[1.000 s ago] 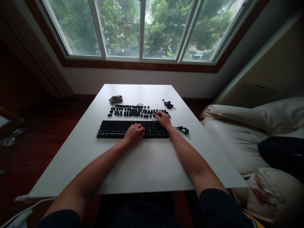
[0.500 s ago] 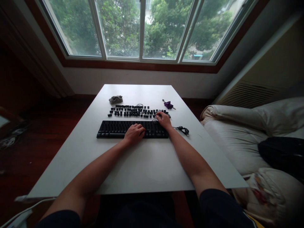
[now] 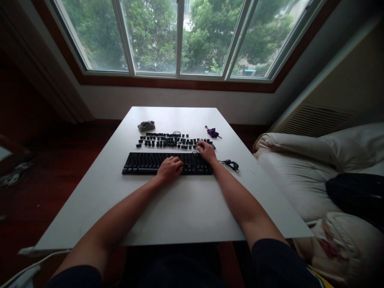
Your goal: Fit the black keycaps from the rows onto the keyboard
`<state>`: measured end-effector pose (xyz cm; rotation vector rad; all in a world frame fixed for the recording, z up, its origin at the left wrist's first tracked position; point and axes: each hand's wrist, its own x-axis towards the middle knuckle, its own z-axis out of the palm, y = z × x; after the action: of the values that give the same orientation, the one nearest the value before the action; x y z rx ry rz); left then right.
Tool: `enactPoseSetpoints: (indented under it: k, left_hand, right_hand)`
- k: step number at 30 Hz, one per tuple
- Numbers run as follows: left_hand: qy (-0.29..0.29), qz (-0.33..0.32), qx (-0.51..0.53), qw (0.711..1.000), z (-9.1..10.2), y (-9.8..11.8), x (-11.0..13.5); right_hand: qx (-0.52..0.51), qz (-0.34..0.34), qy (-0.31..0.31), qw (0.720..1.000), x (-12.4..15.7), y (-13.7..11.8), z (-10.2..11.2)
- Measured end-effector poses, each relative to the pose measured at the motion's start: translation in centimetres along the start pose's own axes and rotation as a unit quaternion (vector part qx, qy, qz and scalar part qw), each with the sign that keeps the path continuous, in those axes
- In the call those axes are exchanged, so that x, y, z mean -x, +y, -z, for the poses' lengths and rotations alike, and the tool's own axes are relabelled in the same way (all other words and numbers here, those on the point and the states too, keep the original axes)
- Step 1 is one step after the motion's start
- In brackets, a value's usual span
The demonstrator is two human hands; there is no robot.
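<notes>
A black keyboard [image 3: 141, 163] lies across the middle of the white table [image 3: 186, 208]. Behind it, several loose black keycaps [image 3: 168, 141] sit in rows. My left hand [image 3: 169, 169] rests on the keyboard's middle with its fingers curled under; nothing shows in it. My right hand [image 3: 206, 151] is at the right end of the keycap rows, fingers pinched together over a small dark thing that I cannot make out. The keyboard's black cable [image 3: 230, 163] coils just right of my right wrist.
A crumpled grey cloth [image 3: 146, 125] lies behind the keycaps at the left. A small purple tool [image 3: 213, 132] lies at the back right. A white cushioned sofa [image 3: 315, 176] with a dark garment [image 3: 357, 196] stands to the right. Large windows are beyond the table.
</notes>
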<state>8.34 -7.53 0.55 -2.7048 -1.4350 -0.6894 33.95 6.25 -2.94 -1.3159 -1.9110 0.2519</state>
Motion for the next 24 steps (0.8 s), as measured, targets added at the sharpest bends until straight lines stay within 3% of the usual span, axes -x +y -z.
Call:
enactPoseSetpoints:
  k: [24]
  left_hand:
    - [-0.002,0.008,0.009,1.000,0.16,0.13,-0.03]
  right_hand:
    - [0.006,-0.017,-0.007,1.000,0.02,-0.72,0.35]
